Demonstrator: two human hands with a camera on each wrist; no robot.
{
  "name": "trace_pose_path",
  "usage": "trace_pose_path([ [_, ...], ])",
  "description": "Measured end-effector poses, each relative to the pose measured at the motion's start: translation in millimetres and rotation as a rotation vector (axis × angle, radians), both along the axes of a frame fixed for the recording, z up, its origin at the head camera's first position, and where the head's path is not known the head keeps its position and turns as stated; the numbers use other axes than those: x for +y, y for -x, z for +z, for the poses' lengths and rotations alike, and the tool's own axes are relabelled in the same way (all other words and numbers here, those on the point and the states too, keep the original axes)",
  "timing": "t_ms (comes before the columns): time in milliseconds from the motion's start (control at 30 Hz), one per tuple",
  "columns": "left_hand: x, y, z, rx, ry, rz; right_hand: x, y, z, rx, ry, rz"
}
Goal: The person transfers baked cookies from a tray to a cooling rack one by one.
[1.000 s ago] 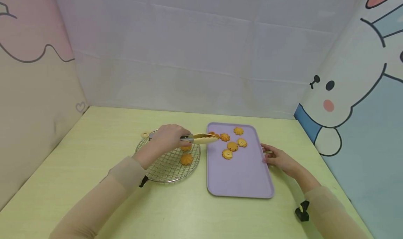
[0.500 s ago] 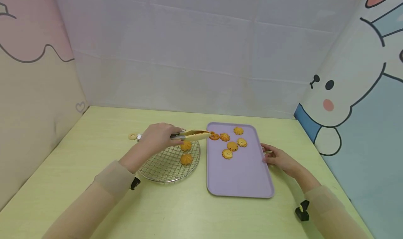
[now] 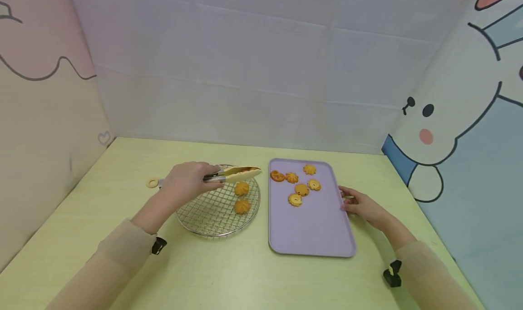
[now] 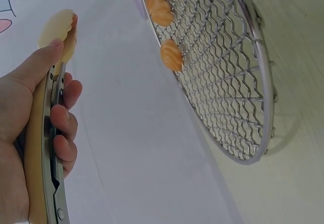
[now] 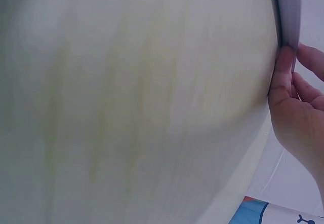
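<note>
My left hand (image 3: 184,183) grips a pair of tongs (image 3: 241,175) with cream scalloped tips, held above the round wire rack (image 3: 206,217). The tips stand slightly apart, and no cookie shows plainly between them. Two golden swirl cookies (image 3: 242,206) lie on the rack's right side. On the purple tray (image 3: 312,233) sit several cookies (image 3: 301,189), with a pretzel-shaped one (image 3: 277,176) at the far left corner. My right hand (image 3: 365,210) pinches the tray's right edge; in the right wrist view thumb and fingers lie on either side of the rim (image 5: 290,16).
The pale yellow table (image 3: 229,278) carries rack and tray side by side, with a narrow gap between them. A white wall (image 3: 245,96) rises behind the table's far edge. Printed panels with a rabbit cartoon (image 3: 449,105) stand at the right.
My left hand has drawn the tongs leftward from the tray to above the rack. The pretzel-shaped cookie, partly covered before, now shows fully on the tray. My right hand stays put.
</note>
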State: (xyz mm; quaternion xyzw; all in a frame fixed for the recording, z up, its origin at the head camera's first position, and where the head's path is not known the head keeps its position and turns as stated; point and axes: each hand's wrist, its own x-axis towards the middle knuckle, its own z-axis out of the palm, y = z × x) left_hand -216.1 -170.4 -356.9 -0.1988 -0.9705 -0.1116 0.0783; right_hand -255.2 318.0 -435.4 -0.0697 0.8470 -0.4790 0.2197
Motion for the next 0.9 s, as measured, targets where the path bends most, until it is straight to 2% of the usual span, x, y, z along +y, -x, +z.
trace_pose_path([
  [300, -17.5, -11.0, -6.8, 0.028, 0.002, 0.002, -0.3, -1.9, 0.4, 0.009, -0.009, -0.005],
  [633, -30.4, -30.3, -26.5, 0.065, -0.025, 0.006, 0.5, -1.3, -0.9, 0.02, -0.014, -0.001],
  [900, -38.3, -43.6, -37.6, 0.042, -0.031, 0.021, 0.0, -1.1, -1.3, 0.025, -0.011, -0.011],
])
